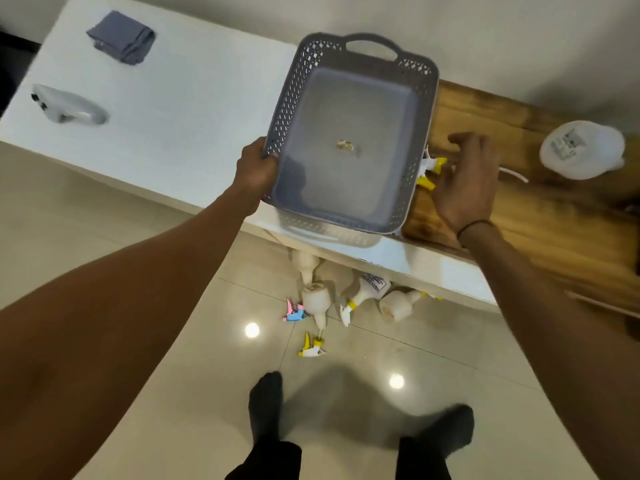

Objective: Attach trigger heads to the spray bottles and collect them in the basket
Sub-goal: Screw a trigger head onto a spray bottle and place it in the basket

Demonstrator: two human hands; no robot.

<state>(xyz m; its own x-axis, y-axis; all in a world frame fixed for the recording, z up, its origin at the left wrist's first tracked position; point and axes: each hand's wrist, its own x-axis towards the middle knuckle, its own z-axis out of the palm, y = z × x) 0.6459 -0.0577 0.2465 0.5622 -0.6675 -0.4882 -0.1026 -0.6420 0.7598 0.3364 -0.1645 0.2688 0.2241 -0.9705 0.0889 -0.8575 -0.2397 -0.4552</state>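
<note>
My left hand grips the left rim of a grey perforated basket, held over the counter edge; only a small scrap lies in it. My right hand hovers open, fingers spread, just right of the basket above the wooden board, next to yellow-and-white trigger heads. A white spray bottle lies on the board at the far right. On the floor below the counter lie several white bottles, one with a yellow-collared trigger, a loose yellow trigger head and a pink-and-blue one.
A white counter carries a folded grey cloth and a grey-white trigger-like object at the left. The wooden board covers its right part. My two feet in dark socks stand on the glossy tiled floor.
</note>
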